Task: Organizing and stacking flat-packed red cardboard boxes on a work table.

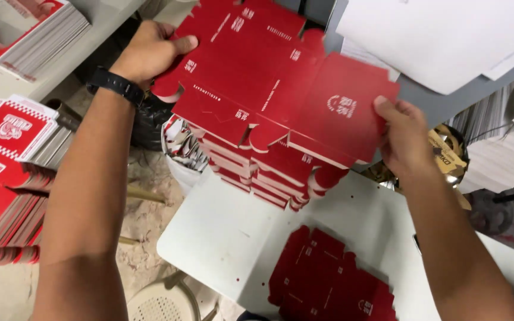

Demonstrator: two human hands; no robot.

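Below my forearms lie loose red blanks (pixel 331 279), so I keep left hand (pixel 153 50) and right hand (pixel 403 134) pinching the flat red carton (pixel 269 77) level over its stack (pixel 257 172), edges aligned.

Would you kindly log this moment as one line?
left hand: grips red carton blank | right hand: grips it | below: stack of red blanks

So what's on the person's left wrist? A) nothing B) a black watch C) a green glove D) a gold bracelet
B: a black watch wraps the wrist just below the left hand, which grips the edge of the top red card on the stack.
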